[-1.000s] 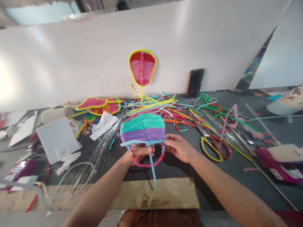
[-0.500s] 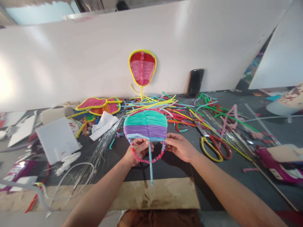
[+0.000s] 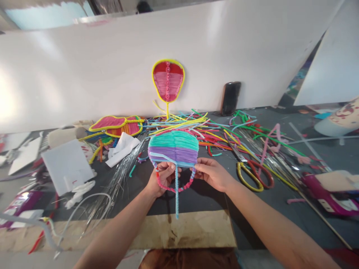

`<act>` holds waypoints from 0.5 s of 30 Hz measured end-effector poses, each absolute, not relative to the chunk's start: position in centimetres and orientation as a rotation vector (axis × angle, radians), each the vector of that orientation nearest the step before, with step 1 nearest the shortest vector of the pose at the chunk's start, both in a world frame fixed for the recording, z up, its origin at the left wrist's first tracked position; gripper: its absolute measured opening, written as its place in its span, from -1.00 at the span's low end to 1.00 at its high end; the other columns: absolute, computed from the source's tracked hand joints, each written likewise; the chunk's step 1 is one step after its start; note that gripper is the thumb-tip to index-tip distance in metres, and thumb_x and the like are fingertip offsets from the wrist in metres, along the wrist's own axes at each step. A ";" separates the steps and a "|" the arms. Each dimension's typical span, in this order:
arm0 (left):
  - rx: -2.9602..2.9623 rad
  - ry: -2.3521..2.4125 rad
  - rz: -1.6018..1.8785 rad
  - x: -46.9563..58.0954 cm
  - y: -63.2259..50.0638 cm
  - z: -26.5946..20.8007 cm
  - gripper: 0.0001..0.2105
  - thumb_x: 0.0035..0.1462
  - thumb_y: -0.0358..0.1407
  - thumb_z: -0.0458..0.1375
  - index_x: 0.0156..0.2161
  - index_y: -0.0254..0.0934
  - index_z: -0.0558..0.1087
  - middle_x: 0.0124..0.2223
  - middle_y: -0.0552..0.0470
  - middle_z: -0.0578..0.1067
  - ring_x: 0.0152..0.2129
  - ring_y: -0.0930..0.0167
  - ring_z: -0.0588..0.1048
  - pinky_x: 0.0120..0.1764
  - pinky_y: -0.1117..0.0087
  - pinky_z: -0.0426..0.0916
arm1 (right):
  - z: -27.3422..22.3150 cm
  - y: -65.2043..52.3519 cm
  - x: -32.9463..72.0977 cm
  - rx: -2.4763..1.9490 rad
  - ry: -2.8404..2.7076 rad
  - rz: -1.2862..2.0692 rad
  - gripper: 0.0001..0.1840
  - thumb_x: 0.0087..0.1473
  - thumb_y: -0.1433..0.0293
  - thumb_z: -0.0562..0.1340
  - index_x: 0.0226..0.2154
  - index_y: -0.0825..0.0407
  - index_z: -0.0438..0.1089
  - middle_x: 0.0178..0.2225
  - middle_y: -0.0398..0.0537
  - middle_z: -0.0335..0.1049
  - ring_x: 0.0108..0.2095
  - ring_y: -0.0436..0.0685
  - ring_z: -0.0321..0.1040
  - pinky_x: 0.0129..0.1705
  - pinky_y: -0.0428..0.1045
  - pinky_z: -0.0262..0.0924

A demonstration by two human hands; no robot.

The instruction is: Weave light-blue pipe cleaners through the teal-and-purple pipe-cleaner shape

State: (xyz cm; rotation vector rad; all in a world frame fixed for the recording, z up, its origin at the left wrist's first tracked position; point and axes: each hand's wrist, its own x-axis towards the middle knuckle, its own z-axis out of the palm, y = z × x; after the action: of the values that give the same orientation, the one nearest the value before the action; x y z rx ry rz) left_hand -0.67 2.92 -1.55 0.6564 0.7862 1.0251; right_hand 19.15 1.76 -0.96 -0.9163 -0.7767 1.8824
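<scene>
Between my hands is a round pipe-cleaner fan (image 3: 174, 144), held up over the table. Its upper part is filled with green, then purple, then light blue rows; the lower part is an open loop wrapped in red and pink. A light blue twisted stem (image 3: 177, 194) hangs down its middle. My left hand (image 3: 164, 177) is closed on the lower left part by the stem, thumb in front, other fingers partly behind. My right hand (image 3: 209, 172) pinches the right rim beside the blue row. A loose light blue strip (image 3: 162, 156) slants across the purple at the left.
A finished pink and red fan (image 3: 168, 80) stands against the white board. Loose pipe cleaners (image 3: 190, 123) lie in a heap behind my hands. Scissors (image 3: 251, 175) are at the right, with a phone (image 3: 230, 98) behind. White paper (image 3: 68, 166) and wires lie left.
The light blue strip's left end has lifted off the blue row and now slants over the purple. The fan's stem has swung slightly left. Both hands keep their hold.
</scene>
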 end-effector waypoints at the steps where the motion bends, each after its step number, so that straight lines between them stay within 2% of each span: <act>1: 0.651 0.791 1.024 -0.7 2.9 -1.5 -0.79 -0.20 -0.29 0.39 -0.52 -0.34 0.46 -0.51 0.02 0.55 -0.59 0.48 0.50 -0.46 0.51 0.39 | -1.0 1.7 19.1 -0.918 -0.779 1.881 -0.78 -0.19 0.30 0.41 -0.53 0.08 0.42 -0.56 -0.20 0.34 -0.51 -0.08 0.27 -0.36 -0.08 0.22; 5: 0.611 0.809 1.017 -0.8 3.0 -1.4 -0.77 -0.24 -0.29 0.41 -0.53 -0.35 0.45 -0.51 0.01 0.56 -0.63 0.47 0.50 -0.50 0.50 0.38 | -1.0 1.7 19.0 -0.932 -0.785 1.872 -0.77 -0.20 0.29 0.41 -0.51 0.07 0.42 -0.53 -0.19 0.37 -0.50 -0.07 0.29 -0.36 -0.08 0.22; 15: 0.615 0.799 0.997 -1.0 3.2 -1.7 -0.80 -0.26 -0.35 0.41 -0.51 -0.35 0.48 -0.51 0.02 0.56 -0.58 0.45 0.52 -0.44 0.46 0.42 | -1.2 1.8 19.1 -0.930 -0.785 1.880 -0.75 -0.19 0.28 0.42 -0.51 0.08 0.41 -0.56 -0.21 0.35 -0.52 -0.08 0.29 -0.37 -0.09 0.23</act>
State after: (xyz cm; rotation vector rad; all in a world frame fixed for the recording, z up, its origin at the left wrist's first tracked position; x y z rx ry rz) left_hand -0.97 3.23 -1.69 0.6147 0.7991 0.9972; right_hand 19.12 1.84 -1.18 -0.9300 -0.7855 1.8805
